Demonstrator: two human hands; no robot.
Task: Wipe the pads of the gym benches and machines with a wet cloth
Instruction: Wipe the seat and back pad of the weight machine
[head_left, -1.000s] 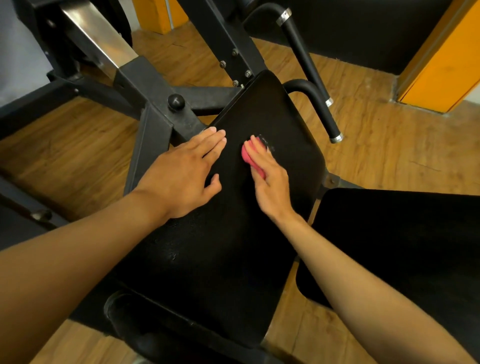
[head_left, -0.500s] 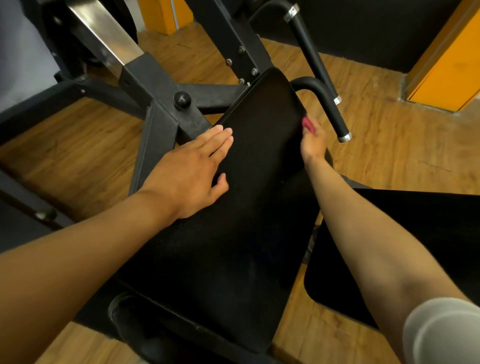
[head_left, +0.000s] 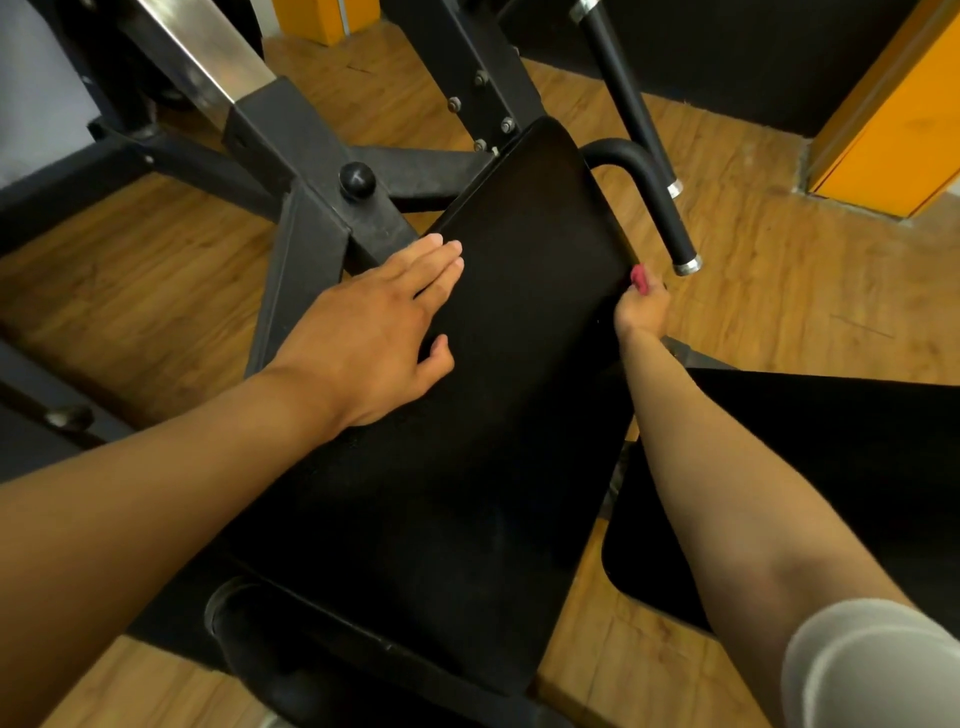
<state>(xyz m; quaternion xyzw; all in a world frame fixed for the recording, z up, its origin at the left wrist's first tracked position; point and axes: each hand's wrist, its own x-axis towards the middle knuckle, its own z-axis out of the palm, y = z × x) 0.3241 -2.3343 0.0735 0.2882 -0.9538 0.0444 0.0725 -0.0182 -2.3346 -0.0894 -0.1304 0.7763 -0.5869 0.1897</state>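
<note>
she's on the long black padded machine pad (head_left: 498, 395) rn. left hand (head_left: 374, 332) lies flat on its left side, fingers straight, steadying it. right hand (head_left: 641, 306) is at the pad's right edge w/ fingers curled round the small pink wet cloth (head_left: 640, 278), just under the black curved handle bar (head_left: 649, 192). looks like edge wiping; next prob needs drawing the cloth down that side w/ firm pressure.

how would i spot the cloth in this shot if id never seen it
Find the long black padded bench pad running up the middle of the picture. Follow its right edge up to the right hand, just below the black handle's chrome-tipped end. The small pink cloth pokes out of that hand's grip, the only pink thing here.
</note>
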